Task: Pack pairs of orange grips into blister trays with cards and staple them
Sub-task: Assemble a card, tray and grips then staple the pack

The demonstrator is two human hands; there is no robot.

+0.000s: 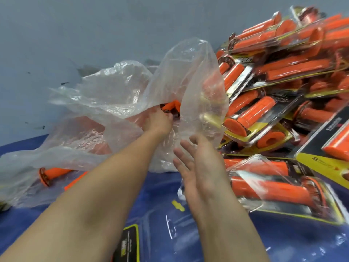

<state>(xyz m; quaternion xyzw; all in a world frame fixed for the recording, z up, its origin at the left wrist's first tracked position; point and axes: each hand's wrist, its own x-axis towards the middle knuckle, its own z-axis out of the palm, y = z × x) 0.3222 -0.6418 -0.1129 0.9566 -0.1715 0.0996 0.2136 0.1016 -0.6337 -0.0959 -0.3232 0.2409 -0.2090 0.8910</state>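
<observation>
Step in hand, as I read it: pulling grips out of the supply bag for the next pack.

- Left hand (158,121) is in the mouth of the clear plastic bag (113,91), fingers curled on an orange grip (171,106) at 12 o'clock of the knuckles. Film hides part of the hold, so I can't tell if it has 1 or 2.
- Right hand (198,161) is released, fingers straight, touching the bag wall at 5 o'clock of the opening.
- 1 loose grip (51,174) lies under the film at 8 o'clock of the frame.
- Finished packs (283,76) are piled from 1 to 4 o'clock. A card (130,242) and what looks like an empty blister tray (170,227) sit on the blue sheet (283,242) at 6 o'clock.

To do it well:
- Use the right palm to spread the film away from the left wrist so the mouth doesn't collapse.
- Take 2 grips per reach; a pair fills 1 tray.
- Draw straight back toward 6 o'clock, clear of the pile at 3 o'clock.
- Drop them by the tray, not on the card.
</observation>
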